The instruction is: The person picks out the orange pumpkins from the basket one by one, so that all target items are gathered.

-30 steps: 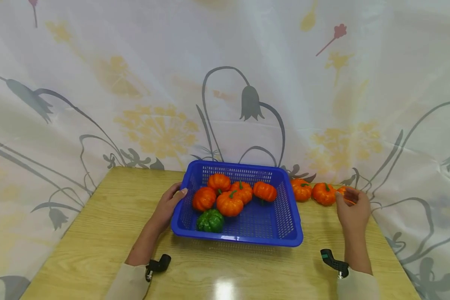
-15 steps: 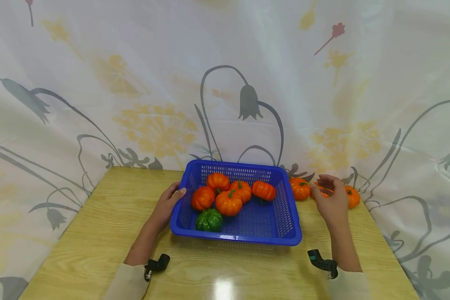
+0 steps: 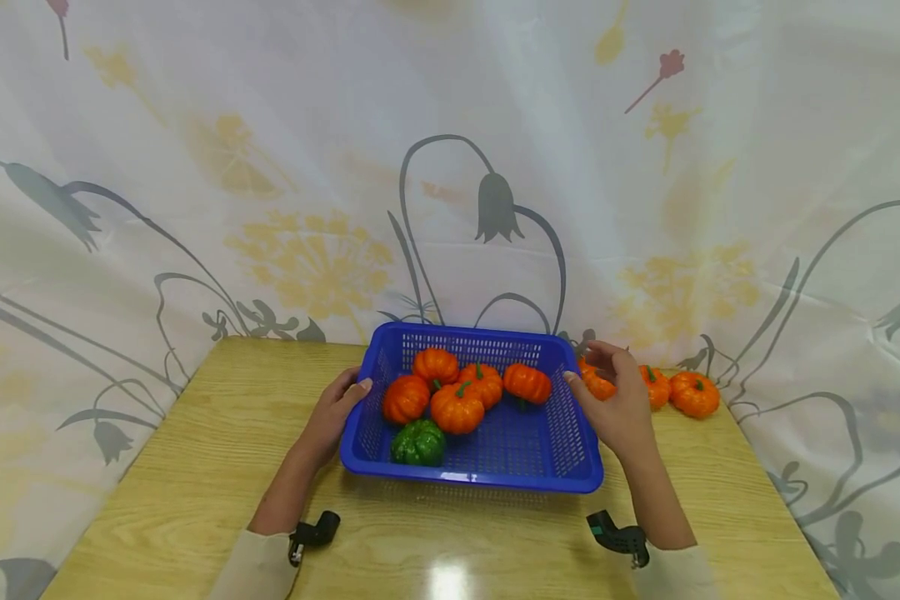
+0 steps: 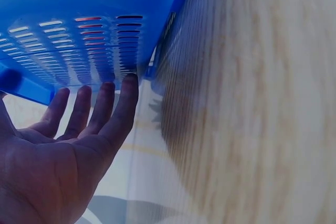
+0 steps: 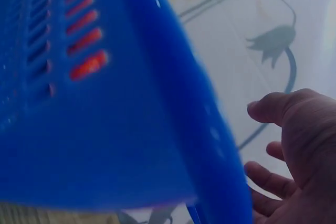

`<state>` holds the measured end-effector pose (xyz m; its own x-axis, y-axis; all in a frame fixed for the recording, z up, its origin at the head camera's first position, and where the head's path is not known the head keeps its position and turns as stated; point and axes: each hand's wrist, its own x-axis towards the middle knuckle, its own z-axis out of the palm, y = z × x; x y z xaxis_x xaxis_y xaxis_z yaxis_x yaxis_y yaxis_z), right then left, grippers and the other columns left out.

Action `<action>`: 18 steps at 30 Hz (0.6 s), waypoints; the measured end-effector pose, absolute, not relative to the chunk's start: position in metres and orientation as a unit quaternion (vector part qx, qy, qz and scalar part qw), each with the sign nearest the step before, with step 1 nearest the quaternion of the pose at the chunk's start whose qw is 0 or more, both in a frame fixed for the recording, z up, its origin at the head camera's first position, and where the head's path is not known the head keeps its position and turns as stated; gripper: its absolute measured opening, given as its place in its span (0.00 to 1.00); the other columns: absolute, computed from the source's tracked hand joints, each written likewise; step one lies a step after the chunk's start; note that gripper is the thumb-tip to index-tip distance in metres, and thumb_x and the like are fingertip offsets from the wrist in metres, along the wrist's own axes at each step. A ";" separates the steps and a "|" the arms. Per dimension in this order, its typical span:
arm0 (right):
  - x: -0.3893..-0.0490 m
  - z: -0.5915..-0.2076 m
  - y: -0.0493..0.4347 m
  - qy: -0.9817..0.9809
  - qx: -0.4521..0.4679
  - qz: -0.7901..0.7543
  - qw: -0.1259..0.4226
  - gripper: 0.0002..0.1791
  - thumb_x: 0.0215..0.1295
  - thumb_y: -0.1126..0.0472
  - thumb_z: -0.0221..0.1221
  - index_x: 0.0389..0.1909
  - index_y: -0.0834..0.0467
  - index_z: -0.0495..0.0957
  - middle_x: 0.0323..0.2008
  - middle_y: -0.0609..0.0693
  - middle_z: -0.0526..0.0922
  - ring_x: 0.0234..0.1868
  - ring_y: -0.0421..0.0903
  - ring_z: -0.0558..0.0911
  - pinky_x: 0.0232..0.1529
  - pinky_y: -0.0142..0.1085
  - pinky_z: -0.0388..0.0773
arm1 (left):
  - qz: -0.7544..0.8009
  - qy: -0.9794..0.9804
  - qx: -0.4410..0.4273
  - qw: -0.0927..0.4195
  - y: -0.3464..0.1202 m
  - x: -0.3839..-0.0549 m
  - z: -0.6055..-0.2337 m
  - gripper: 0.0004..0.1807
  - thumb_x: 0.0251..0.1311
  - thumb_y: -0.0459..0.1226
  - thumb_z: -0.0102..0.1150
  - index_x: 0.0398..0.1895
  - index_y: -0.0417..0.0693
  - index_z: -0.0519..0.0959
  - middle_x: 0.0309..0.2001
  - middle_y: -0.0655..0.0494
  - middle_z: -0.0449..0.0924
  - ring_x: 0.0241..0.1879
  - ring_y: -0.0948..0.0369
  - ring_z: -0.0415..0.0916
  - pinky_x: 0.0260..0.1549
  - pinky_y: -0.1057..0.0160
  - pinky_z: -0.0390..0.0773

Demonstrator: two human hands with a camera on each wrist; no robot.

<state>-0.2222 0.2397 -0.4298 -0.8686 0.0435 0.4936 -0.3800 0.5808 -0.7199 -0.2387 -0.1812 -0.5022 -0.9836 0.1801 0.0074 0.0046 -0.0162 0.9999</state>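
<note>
A blue perforated plastic basket [image 3: 487, 481] stands on the table, with several small orange pumpkins [image 3: 458, 407] and one green pumpkin [image 3: 418, 442] inside. My left hand [image 3: 333, 417] holds its left side, thumb over the rim; in the left wrist view the fingertips [image 4: 129, 85] press the outer wall. My right hand [image 3: 621, 410] is by the right rim, partly covering an orange pumpkin [image 3: 597, 385] outside the basket. In the right wrist view its thumb and fingers are spread apart beside the rim, with nothing between them.
Two more orange pumpkins [image 3: 693, 394] lie to the right of the right hand, near the table's back edge. The wooden table [image 3: 217, 467] meets a pale floral curtain [image 3: 307, 167] behind. Dark wrist mounts [image 3: 619, 540] sit on both arms.
My right hand has moved left, from the rightmost pumpkin past the middle one to the basket's right rim. The pumpkins it passed are uncovered. My left hand and the basket stay in place.
</note>
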 end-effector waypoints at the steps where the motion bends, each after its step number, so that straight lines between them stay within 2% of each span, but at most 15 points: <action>1: -0.222 -0.431 0.236 -0.859 0.107 0.442 0.235 0.30 0.68 0.65 0.70 0.68 0.66 0.72 0.58 0.64 0.80 0.59 0.61 0.80 0.65 0.51 0.77 | 0.710 0.698 0.066 0.062 -0.182 -0.239 -0.503 0.29 0.82 0.47 0.49 0.78 0.41 0.66 0.69 0.34 0.71 0.59 0.46 0.80 0.54 0.52 0.85; 4: -0.222 -0.432 0.225 -0.862 0.130 0.434 0.227 0.31 0.66 0.65 0.72 0.67 0.66 0.72 0.59 0.65 0.79 0.60 0.62 0.80 0.63 0.60 0.77 | 0.712 0.696 0.068 0.063 -0.182 -0.239 -0.503 0.29 0.83 0.46 0.49 0.78 0.41 0.66 0.69 0.33 0.71 0.59 0.47 0.80 0.53 0.52 0.85; 8: -0.221 -0.433 0.209 -0.866 0.153 0.427 0.210 0.33 0.64 0.64 0.74 0.66 0.67 0.73 0.60 0.64 0.79 0.60 0.61 0.80 0.62 0.57 0.76 | 0.714 0.694 0.066 0.065 -0.181 -0.239 -0.502 0.29 0.82 0.46 0.49 0.78 0.41 0.66 0.68 0.33 0.72 0.58 0.47 0.81 0.53 0.53 0.86; 14: -0.221 -0.435 0.188 -0.886 0.177 0.388 0.181 0.29 0.64 0.58 0.75 0.61 0.67 0.80 0.58 0.62 0.80 0.58 0.61 0.80 0.59 0.59 0.78 | 0.713 0.696 0.061 0.064 -0.181 -0.238 -0.501 0.29 0.82 0.46 0.49 0.78 0.42 0.66 0.69 0.34 0.72 0.59 0.47 0.80 0.53 0.53 0.85; 18: -0.221 -0.434 0.176 -0.904 0.178 0.364 0.135 0.31 0.65 0.53 0.75 0.63 0.65 0.81 0.61 0.62 0.79 0.64 0.62 0.78 0.65 0.60 0.76 | 0.714 0.694 0.062 0.066 -0.181 -0.238 -0.501 0.29 0.82 0.46 0.49 0.78 0.41 0.65 0.69 0.34 0.71 0.59 0.47 0.80 0.54 0.53 0.85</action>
<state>-0.2206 0.1763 -0.4340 -0.9002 -0.2224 0.3744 -0.4198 0.6715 -0.6106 -0.2376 -0.1806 -0.5009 -0.9834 0.1816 -0.0030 -0.0082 -0.0277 0.9996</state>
